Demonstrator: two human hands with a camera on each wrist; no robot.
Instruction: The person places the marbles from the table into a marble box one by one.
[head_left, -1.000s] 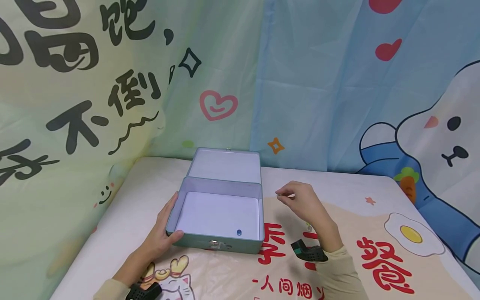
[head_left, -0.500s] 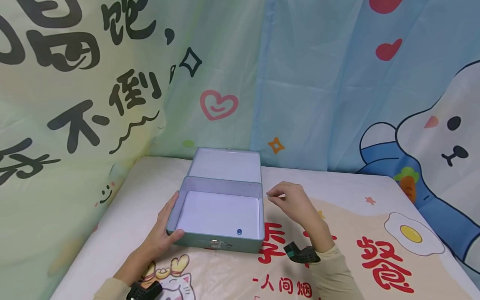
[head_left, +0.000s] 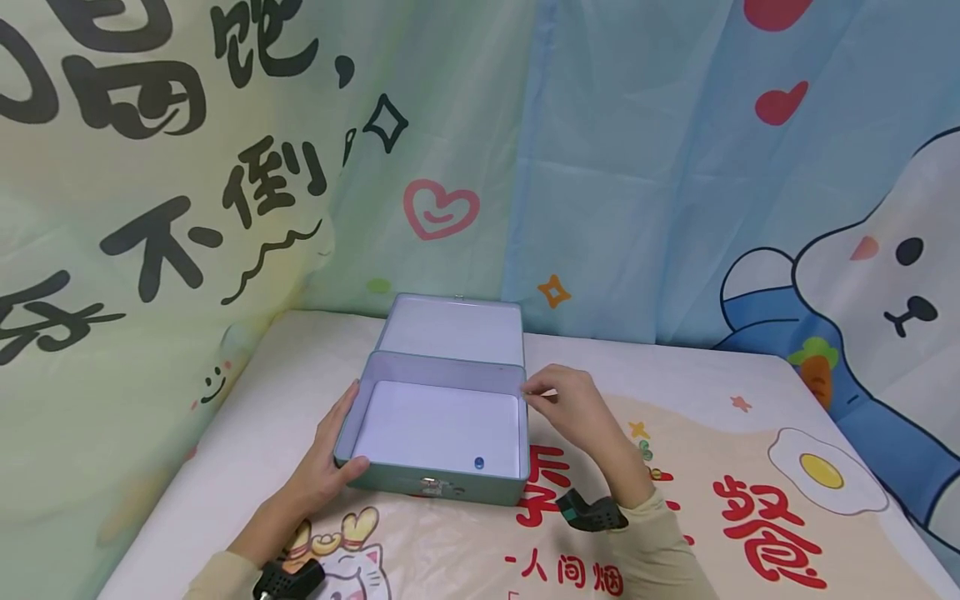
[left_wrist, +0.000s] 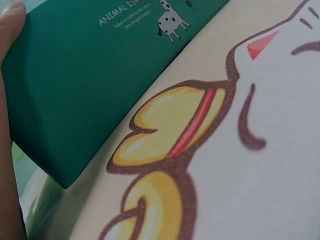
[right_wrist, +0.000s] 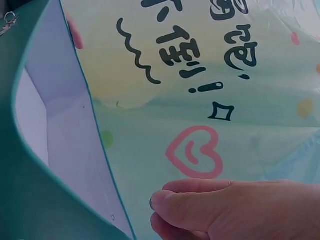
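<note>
An open green tin box (head_left: 431,483) with a pale lilac inside lies with its hinged lid (head_left: 457,329) tipped back behind it. One small blue bead (head_left: 478,462) sits on its floor near the front right corner. My left hand (head_left: 326,454) holds the front left corner, thumb on the front edge and fingers along the left wall. Just beside the right wall, near the rim, is my right hand (head_left: 562,404), thumb and fingertips pinched together. Between them, in the right wrist view, a small dark piece (right_wrist: 151,203) barely shows, mostly hidden by the fingers.
A printed cloth (head_left: 667,533) with red characters, a fried egg and a cat covers the table. Behind it hangs a printed curtain (head_left: 600,183). The box front carries a metal latch (head_left: 431,485).
My right hand has moved left, from well right of the box to its right rim, still pinching. The left hand, box and blue bead stay put; the head view shifts slightly.
</note>
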